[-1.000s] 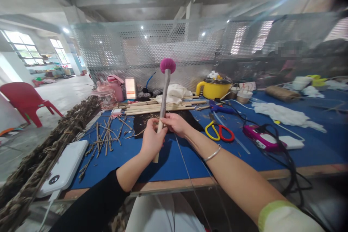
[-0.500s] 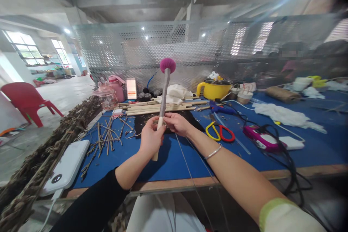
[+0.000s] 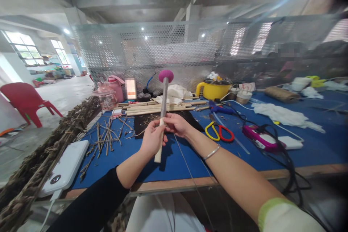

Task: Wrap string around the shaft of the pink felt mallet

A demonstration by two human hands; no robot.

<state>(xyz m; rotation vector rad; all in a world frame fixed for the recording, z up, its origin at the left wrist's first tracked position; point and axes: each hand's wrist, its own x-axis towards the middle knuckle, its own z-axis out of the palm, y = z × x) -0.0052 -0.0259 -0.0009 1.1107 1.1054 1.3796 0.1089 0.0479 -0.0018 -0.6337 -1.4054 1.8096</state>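
Note:
My left hand (image 3: 153, 137) is closed round the bare lower part of a wooden stick (image 3: 158, 155) that tilts up and away from me. Grey thread (image 3: 164, 98) wraps the stick's upper length, and a round magenta pompom-like head (image 3: 166, 76) caps it. At the lower edge of the wrapping, the fingers of my right hand (image 3: 177, 125) pinch the grey thread against the stick; the exact contact is partly hidden. Loose strands of thread (image 3: 187, 163) run from there down over the table edge towards my lap.
On the blue table (image 3: 122, 163) lie thin twigs (image 3: 107, 136), pale wooden sticks (image 3: 160, 108), scissors (image 3: 219, 132), a magenta device (image 3: 262, 138) with black cables and a white power bank (image 3: 66, 166). A yellow pot (image 3: 216, 90) stands behind, before a perforated metal screen (image 3: 168, 47).
The magenta head has dropped lower in view as the stick tips, and more of its bare bottom end shows below my left hand. Both hands keep their places on it.

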